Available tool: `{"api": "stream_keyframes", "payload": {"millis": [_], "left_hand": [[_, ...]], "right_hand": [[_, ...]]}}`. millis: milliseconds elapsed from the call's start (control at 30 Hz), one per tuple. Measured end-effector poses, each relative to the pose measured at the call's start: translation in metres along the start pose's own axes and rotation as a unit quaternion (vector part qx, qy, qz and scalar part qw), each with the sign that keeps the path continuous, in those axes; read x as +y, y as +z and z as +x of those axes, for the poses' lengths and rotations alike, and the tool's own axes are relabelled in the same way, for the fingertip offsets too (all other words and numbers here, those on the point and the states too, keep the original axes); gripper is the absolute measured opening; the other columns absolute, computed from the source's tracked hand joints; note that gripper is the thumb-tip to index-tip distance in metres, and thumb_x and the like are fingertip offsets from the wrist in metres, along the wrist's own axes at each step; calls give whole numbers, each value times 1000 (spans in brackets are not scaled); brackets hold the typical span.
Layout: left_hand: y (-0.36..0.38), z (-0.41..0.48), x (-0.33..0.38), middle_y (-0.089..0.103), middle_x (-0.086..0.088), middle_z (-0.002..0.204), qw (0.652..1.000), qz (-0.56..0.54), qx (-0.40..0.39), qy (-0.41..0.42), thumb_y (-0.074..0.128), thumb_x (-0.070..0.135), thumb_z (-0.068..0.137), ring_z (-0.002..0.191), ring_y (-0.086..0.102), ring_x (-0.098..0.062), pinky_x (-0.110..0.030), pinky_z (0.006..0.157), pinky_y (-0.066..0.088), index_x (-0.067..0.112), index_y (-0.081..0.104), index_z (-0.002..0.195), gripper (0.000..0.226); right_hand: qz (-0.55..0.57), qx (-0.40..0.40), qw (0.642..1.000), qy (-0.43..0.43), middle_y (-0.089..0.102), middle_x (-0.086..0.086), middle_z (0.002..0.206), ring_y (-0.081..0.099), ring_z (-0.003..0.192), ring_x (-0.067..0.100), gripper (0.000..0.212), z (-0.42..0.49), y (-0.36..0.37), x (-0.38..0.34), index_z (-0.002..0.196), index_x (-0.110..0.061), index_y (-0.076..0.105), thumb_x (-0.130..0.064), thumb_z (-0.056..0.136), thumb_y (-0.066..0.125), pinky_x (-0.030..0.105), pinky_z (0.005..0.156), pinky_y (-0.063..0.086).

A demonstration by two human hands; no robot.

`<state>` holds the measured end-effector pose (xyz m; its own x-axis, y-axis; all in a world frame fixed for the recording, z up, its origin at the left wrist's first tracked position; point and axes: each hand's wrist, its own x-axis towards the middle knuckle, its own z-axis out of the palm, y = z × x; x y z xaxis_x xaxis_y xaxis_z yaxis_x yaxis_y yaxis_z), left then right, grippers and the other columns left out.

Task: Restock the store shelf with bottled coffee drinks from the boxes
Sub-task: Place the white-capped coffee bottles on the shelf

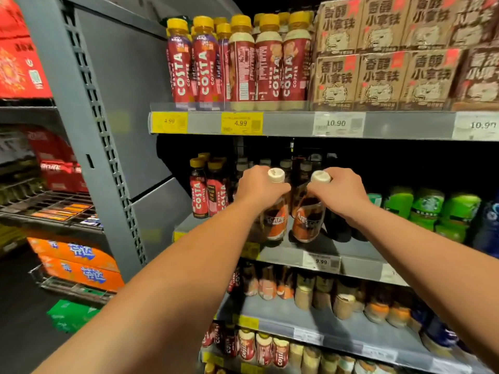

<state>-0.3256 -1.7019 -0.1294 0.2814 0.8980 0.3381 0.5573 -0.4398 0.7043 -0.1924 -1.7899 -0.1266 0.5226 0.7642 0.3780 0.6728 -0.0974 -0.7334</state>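
Each hand carries one bottle by the neck — the left hand [258, 186] with fingers clamped around the left Nescafé bottle [276, 211], the right hand [341, 190] likewise on the right Nescafé bottle [310, 214] — probably so two go in at once. Both hang over the middle shelf [310, 251], bases at or just above its front. Long axes run near vertical, white caps up and tipped slightly toward the camera, labels facing outward.

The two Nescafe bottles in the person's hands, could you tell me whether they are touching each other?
Apart. The head view shows a dark strip of shelf between the left bottle and the right bottle, running from their white caps down to their bases.
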Motion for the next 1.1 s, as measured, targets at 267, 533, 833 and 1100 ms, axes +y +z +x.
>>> {"api": "stream_keyframes", "payload": {"millis": [267,533,833,1100], "left_hand": [[19,34,-1,58,2,72,999,12,-49,12,73,35,67,73,57,-18,-24,47,32,22,54,65,23],[44,59,-25,64,-3,83,994,10,-99,35,73,35,71,84,63,-21,-26,60,41,13,64,81,26],[56,52,-53,59,-11,103,996,-12,-57,70,77,30,74,95,57,-28,-30,69,40,10,61,106,41],[88,14,-89,50,-3,114,996,-77,-36,36,81,23,70,105,50,-20,-25,81,38,20,51,121,59]], "right_hand": [[-26,12,999,20,66,8,81,60,80,23,16,26,24,6,82,-10,68,-24,73,68,35,69,49],[-16,28,997,67,60,1,65,51,61,11,12,48,52,26,66,-13,63,-22,73,67,25,48,33],[39,60,996,43,65,0,78,61,72,15,19,46,78,56,84,-19,59,-9,72,70,26,57,44],[67,115,989,65,61,5,101,58,90,17,39,20,102,80,97,-25,53,-15,69,79,29,77,48]]}}
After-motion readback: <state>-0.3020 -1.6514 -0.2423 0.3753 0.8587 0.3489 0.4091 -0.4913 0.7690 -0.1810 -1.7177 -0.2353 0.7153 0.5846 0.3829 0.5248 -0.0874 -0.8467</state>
